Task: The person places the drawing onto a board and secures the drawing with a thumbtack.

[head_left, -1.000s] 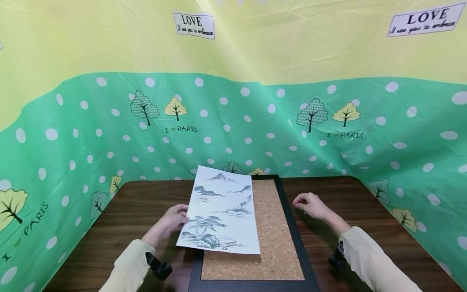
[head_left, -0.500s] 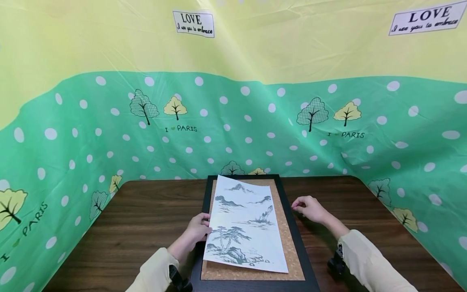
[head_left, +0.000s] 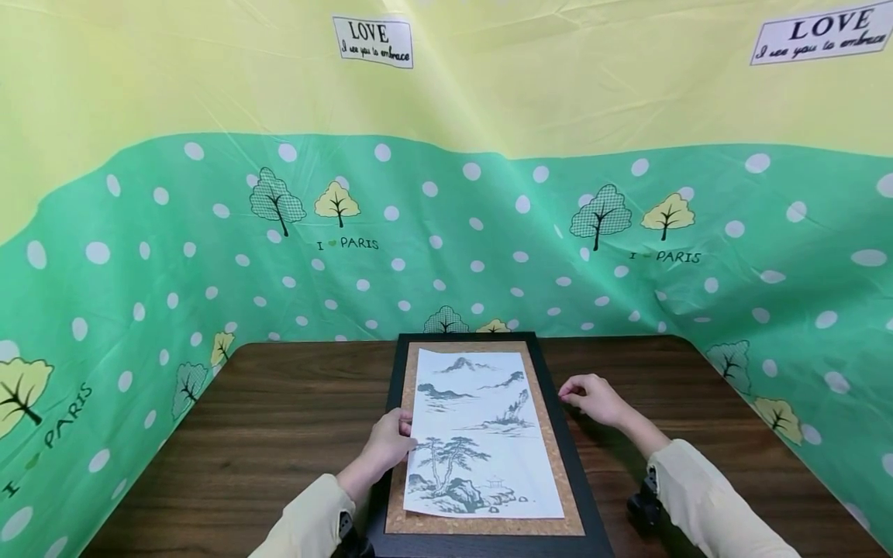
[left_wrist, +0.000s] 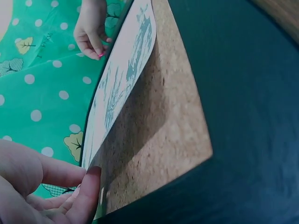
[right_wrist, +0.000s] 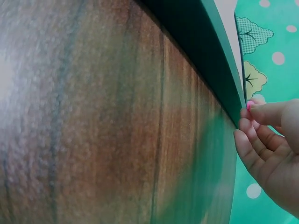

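Lying on the cork [head_left: 550, 465] inside the frame [head_left: 590, 496], the print [head_left: 481, 438] looks close to placed: it sits roughly square to the frame, with a cork margin showing on all four sides. The left wrist view shows the print's left edge raised off the cork, so by my judgement what remains is to let that edge down flat, release it, and perhaps nudge it straight.

At the frame's left side, the left hand [head_left: 389, 443] comes in from a pale sleeve over the frame's left border and pinches the print's left edge about halfway along; the left wrist view shows the thumb [left_wrist: 86, 196] and fingers closed on that edge just above the cork.

At the frame's right side, the right hand [head_left: 593, 397] rests on the table [head_left: 279, 434] against the frame's outer right border, fingers loosely curled. The right wrist view shows a fingertip [right_wrist: 250, 106] touching that border's edge; it steadies the frame and grips nothing.
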{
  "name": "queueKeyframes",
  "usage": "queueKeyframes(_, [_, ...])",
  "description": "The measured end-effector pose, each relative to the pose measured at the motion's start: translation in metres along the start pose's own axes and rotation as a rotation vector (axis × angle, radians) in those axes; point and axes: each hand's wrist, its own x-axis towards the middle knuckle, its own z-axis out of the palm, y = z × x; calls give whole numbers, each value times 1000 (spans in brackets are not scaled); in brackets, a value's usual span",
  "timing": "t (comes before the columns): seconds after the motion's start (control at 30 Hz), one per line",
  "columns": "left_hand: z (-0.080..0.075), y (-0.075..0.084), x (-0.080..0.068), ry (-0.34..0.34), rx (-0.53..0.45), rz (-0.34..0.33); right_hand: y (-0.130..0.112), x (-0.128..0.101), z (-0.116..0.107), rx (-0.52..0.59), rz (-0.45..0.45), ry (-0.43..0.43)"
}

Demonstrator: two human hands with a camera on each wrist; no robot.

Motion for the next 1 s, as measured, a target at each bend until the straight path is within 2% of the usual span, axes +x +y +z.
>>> queueKeyframes(0.2, [-1, 0, 1, -5, 68, 25, 0, 0, -1, 6, 9, 7])
queueKeyframes(0.4, [-14, -4, 1, -64, 84, 68, 0, 4, -6, -14, -4, 9])
queueKeyframes(0.47, [-20, -6, 4, -72, 132, 106, -1, 7, -9, -22, -25, 12])
queueKeyframes(0.57, [-31, -13, 13, -46, 230, 190, -5, 10, -12, -30, -48, 21])
queueKeyframes(0.67, [-40, -23, 23, -8, 268, 244, -9, 13, -12, -33, -67, 17])
queueKeyframes(0.8, [-50, -35, 32, -1, 233, 231, -14, 17, -9, -27, -74, 10])
queueKeyframes(1.0, [-54, -47, 37, -40, 252, 192, -22, 26, -5, -35, -100, 1])
